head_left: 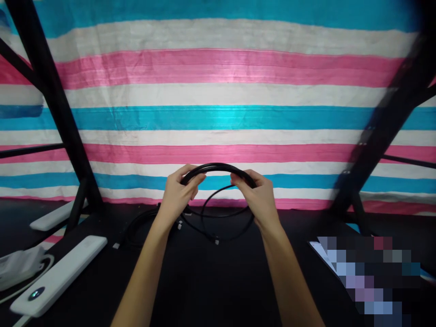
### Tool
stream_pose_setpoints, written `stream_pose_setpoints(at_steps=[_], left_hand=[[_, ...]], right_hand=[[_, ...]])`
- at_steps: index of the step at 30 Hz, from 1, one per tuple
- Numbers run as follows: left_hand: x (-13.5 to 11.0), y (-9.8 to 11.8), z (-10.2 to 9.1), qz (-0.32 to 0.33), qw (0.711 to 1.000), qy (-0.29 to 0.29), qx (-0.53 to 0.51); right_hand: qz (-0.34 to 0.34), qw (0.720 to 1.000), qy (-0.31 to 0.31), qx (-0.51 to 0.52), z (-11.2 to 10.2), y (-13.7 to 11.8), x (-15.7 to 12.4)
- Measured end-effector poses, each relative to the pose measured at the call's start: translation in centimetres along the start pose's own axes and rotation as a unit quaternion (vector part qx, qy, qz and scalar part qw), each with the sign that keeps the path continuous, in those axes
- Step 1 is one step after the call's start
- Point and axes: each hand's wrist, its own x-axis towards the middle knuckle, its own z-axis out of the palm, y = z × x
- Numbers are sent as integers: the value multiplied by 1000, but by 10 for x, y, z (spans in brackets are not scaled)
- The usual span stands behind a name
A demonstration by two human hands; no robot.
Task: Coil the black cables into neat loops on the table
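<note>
A black cable [218, 169] is held up above a black table top [211, 281], coiled into a loop between both hands. My left hand [179, 190] is closed round the left side of the coil. My right hand [259, 193] pinches the right side with fingers wrapped over the strands. Loose loops of the cable hang below the hands, and small light-coloured plug ends [216, 241] dangle near the table. More black cable trails on the table to the left of my left forearm.
A white power strip [57, 277] lies at the left front, a second white strip [54, 217] behind it, and a white adapter [18, 265] with cord at the far left. Black frame legs [51, 91] [384, 131] stand either side. A striped pink, blue and white cloth [218, 104] hangs behind. A blurred-out device [371, 272] lies at right.
</note>
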Motion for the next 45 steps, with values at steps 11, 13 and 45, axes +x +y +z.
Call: stream_pose_setpoints(at_steps=[11,13,45], left_hand=[[8,-14,-1,-71,971,98,-206],[8,-13,2,-66,965,118,-225],[8,-2,-12,-150,940,-15,-307]], right_hand=[[10,993,-110,-31,3,14,1],[32,987,-157,-30,-1,20,3],[120,889,-371,240,-26,33,4]])
